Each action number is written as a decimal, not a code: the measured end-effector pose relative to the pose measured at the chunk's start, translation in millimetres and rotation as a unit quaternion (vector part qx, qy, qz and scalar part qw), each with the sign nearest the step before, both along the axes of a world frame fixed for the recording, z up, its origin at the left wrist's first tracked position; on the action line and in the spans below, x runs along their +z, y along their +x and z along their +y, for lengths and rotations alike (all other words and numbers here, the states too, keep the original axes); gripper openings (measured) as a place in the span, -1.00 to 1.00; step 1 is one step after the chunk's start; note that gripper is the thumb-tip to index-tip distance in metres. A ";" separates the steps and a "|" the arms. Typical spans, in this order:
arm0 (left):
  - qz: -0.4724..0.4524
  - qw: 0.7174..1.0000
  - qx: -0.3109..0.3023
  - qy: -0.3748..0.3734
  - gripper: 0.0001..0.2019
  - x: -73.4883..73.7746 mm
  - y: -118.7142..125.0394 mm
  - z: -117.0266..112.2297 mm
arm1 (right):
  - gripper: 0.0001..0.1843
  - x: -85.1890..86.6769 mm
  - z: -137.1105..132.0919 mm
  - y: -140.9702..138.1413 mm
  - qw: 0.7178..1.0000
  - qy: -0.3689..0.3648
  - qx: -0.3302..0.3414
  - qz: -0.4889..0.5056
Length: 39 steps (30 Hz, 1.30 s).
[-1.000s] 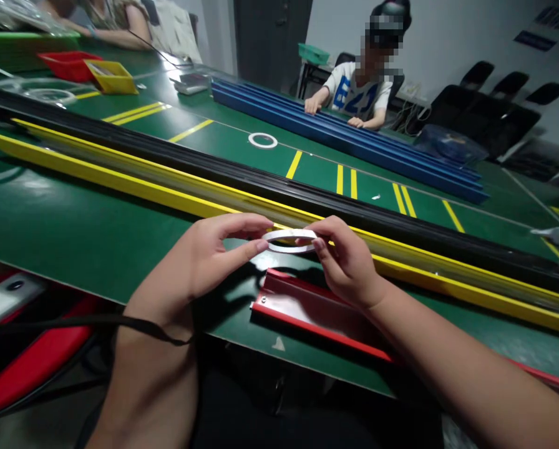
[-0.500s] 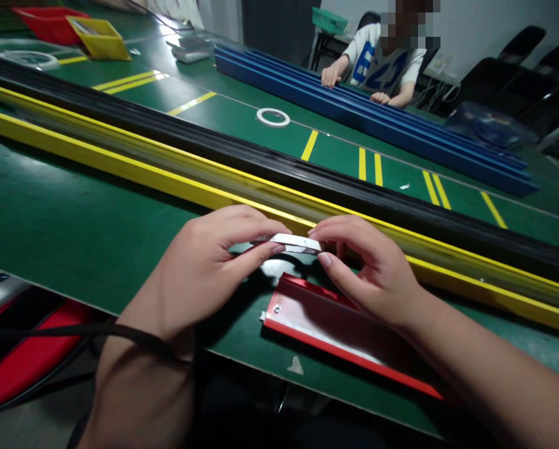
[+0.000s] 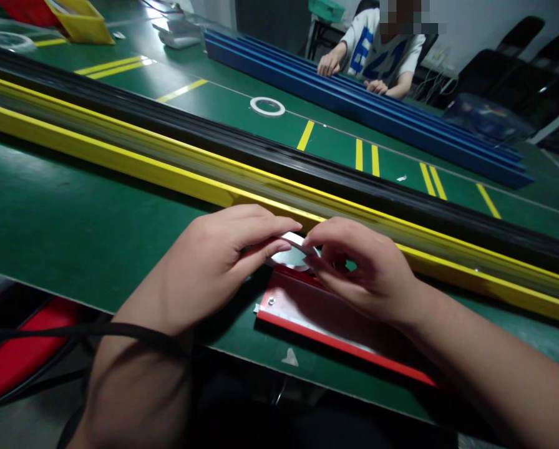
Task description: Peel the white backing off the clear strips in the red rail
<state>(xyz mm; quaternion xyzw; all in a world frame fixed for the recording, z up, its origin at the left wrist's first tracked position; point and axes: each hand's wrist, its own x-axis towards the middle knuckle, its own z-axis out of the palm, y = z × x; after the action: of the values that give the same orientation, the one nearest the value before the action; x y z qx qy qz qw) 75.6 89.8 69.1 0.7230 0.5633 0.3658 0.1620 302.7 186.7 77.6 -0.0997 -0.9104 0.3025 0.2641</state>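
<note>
A roll of thin white tape (image 3: 292, 238) is held between my two hands, above the green table close to the yellow rail. My left hand (image 3: 223, 255) pinches its left side between thumb and fingers. At its right edge, my right hand (image 3: 368, 268) has thumb and index finger pressed together; the fingers hide part of the roll. Just below lies a red channel-shaped piece (image 3: 345, 349) with a small screw or rivet at its left end and a small white tab sticking out there. My right hand and forearm cover part of this piece.
Beyond my hands a long yellow rail (image 3: 167, 168) and a black rail (image 3: 242, 140) cross the table (image 3: 64, 181). Another white tape roll (image 3: 267, 106) lies farther back. Blue rails (image 3: 364, 106) lie before a seated person (image 3: 382, 56). A yellow bin (image 3: 85, 22) stands at the back left.
My right thumb and index finger have closed together at the tape roll's right edge. The roll has tilted, showing more of its ring. The whole view has shifted slightly.
</note>
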 end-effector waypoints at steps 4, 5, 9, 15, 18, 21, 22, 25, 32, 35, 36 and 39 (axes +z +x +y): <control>0.016 1.000 -0.010 -0.004 -0.65 0.0 0.5 -0.1 | -0.81 0.9 -2.4 -1.1 0.999 -0.034 -0.019 -0.023; 0.019 1.000 -0.012 -0.006 -0.64 0.5 0.6 -0.4 | -0.82 0.3 -3.1 -1.3 0.998 -0.044 -0.026 -0.023; 0.024 1.000 -0.009 -0.012 -0.64 2.3 0.9 -1.6 | -0.80 -4.8 -5.4 -0.9 0.995 -0.079 -0.051 -0.013; 0.017 1.000 0.009 -0.006 -0.65 1.8 1.1 -1.8 | -0.70 -12.8 -5.7 1.9 0.993 -0.107 -0.051 0.019; 0.011 1.000 0.022 0.001 -0.67 2.5 1.3 -1.3 | -0.56 -12.6 -5.3 2.3 0.993 -0.104 -0.057 0.030; 0.010 0.999 0.032 0.004 -0.71 4.4 1.7 -1.9 | -0.50 -8.2 -3.1 1.7 0.994 -0.082 -0.078 0.004; 0.008 0.999 0.038 0.008 -0.72 5.0 1.8 -2.6 | -0.54 -6.3 -1.7 1.4 0.994 -0.067 -0.081 -0.009; -0.008 0.997 0.071 0.024 -0.75 5.8 2.5 -5.1 | -0.74 -1.1 2.6 1.0 0.997 -0.017 -0.074 -0.030; -0.030 0.996 0.072 0.046 -0.70 4.7 4.0 -8.1 | -0.85 6.5 2.0 3.5 0.995 0.067 -0.067 0.032; -0.024 0.995 0.058 0.077 -0.75 5.4 3.8 -7.8 | -0.85 8.3 -0.2 3.8 0.995 0.070 -0.065 0.038; -0.021 0.995 0.058 0.080 -0.76 5.8 3.8 -7.7 | -0.84 8.7 -0.7 3.6 0.995 0.070 -0.065 0.038; -0.005 0.996 0.063 0.062 -0.77 7.5 4.5 -7.7 | -0.84 9.9 -1.0 2.5 0.995 0.072 -0.060 0.038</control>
<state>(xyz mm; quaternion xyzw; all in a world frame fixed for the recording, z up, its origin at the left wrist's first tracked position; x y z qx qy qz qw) 80.1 82.2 76.7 0.6930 0.5833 0.4127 0.0965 305.2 185.7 87.5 -0.1237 -0.9114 0.2233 0.3228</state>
